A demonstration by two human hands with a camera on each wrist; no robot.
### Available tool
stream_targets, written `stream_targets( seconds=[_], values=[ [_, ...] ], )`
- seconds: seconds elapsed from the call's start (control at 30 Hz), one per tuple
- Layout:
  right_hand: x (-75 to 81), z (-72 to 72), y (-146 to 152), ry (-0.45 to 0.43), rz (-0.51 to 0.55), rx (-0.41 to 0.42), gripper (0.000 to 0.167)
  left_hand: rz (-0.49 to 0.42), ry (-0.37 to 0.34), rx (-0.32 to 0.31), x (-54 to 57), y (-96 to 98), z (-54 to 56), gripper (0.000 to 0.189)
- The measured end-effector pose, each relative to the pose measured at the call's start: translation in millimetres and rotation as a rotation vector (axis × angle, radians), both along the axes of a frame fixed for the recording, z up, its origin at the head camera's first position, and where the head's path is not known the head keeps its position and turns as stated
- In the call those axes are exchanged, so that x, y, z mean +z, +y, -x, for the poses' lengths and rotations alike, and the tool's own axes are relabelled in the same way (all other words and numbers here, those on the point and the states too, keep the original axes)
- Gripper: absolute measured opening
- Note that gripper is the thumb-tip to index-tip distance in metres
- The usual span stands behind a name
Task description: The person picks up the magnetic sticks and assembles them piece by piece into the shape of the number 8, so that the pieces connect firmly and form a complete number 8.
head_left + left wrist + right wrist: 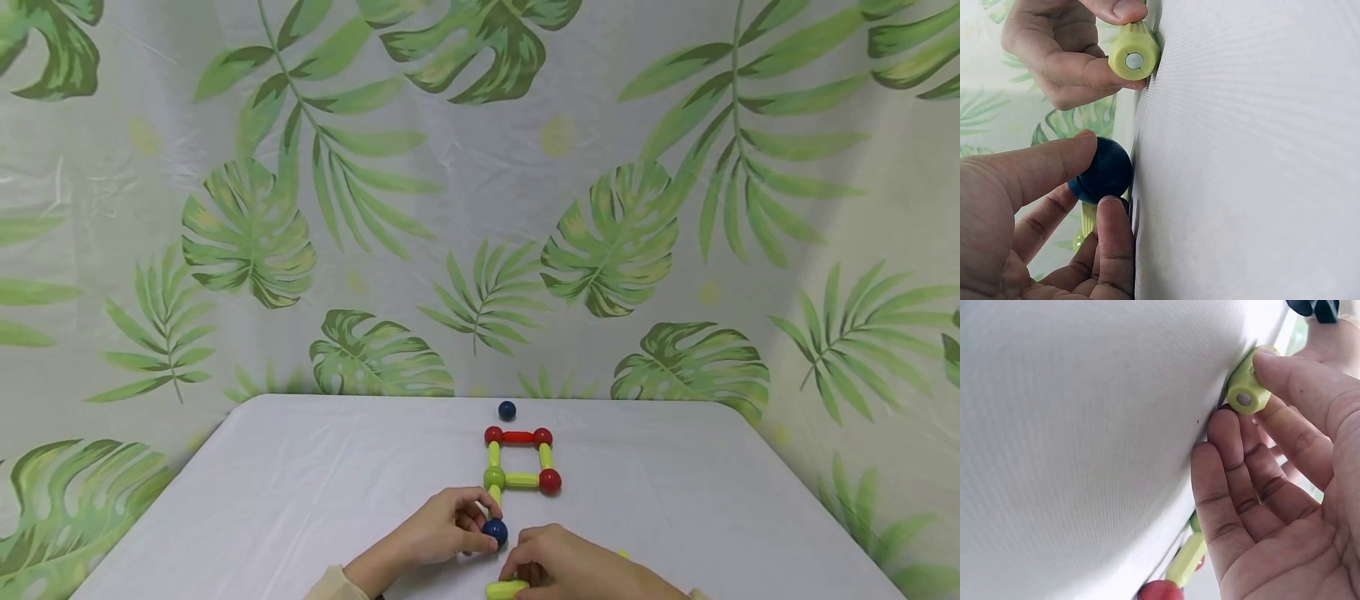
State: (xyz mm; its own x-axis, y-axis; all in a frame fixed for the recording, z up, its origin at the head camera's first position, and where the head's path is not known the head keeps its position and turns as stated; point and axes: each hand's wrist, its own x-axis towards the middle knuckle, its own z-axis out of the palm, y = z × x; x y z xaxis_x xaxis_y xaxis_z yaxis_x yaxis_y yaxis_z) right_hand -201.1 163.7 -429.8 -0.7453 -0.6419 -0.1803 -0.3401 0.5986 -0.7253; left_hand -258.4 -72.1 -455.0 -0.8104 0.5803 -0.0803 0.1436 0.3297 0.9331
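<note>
My left hand (453,525) pinches a dark blue ball (495,532) between thumb and fingers at the near end of a yellow-green rod. That rod runs up to a green ball (494,477), a corner of a square of rods and balls lying flat. Close by on the right, my right hand (558,567) holds a loose yellow-green rod (507,590) between thumb and forefinger, low over the white surface. In the left wrist view a round metal disc shows in the end of this rod (1134,55). The blue ball (1107,170) and the loose rod are apart.
The square's other corners are red balls (550,481), with a red rod (517,437) along its far side. Another dark blue ball (507,410) lies near the table's back edge. A yellow piece (622,553) shows partly behind my right hand. Leaf-patterned cloth hangs behind the white table (300,467).
</note>
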Motion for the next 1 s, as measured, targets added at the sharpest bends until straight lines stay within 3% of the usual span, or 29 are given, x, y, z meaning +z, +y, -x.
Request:
stream_targets(
  seconds=[0.3,0.5,0.77,1.0],
  values=[
    [-0.8,2.6,11.4,0.048,0.008,0.039,0.016,0.009,-0.012,0.011,0.3,0.9,-0.9,0.024],
    [3.3,3.7,17.5,0.084,-0.018,0.012,0.015,0.001,-0.013,0.006,0.7,0.7,-1.2,0.024],
    [7.0,9.5,24.3,0.071,-0.026,-0.056,0.012,0.004,-0.016,-0.002,-2.5,0.3,-1.1,0.024],
    [12.2,17.3,32.0,0.158,-0.023,-0.059,0.014,-0.004,-0.006,0.002,-1.7,1.5,-0.7,0.025]
  ],
)
